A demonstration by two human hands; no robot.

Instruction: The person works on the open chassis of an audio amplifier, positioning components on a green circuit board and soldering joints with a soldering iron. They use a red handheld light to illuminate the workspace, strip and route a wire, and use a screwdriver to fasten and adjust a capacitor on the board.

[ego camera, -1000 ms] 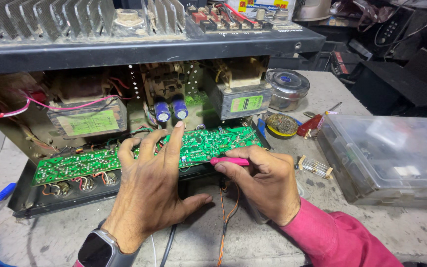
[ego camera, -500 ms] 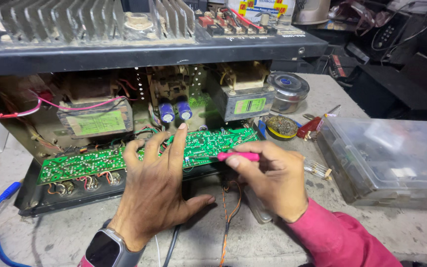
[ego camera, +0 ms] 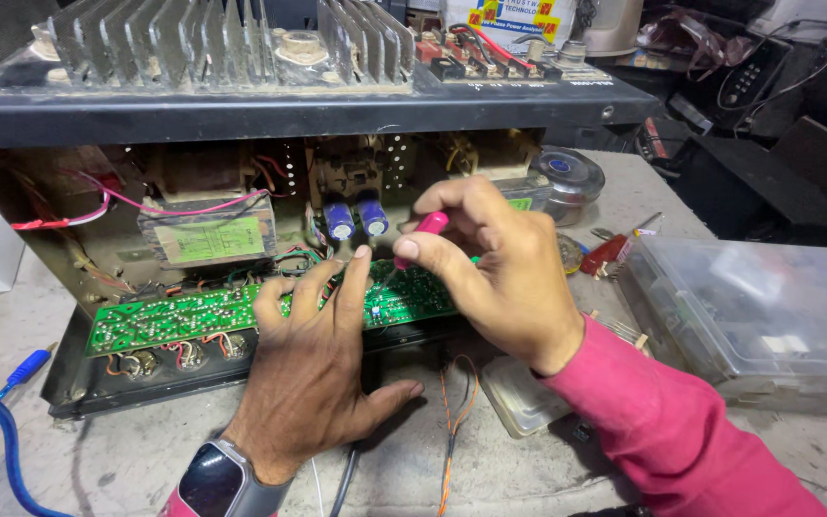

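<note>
Over the green circuit board (ego camera: 241, 314), seated along the front edge of the opened amp chassis (ego camera: 289, 120), the left hand (ego camera: 313, 369) is pressed flat w/ fingers spread, gripping nothing, apparently to steady the board, while the pink-handled screwdriver (ego camera: 421, 235) is pinched shut in the right hand (ego camera: 500, 263), tip angled down at the board.

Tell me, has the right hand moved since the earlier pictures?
Yes. The right hand with the pink tool rose from the green board's front edge toward the blue capacitors.
</note>
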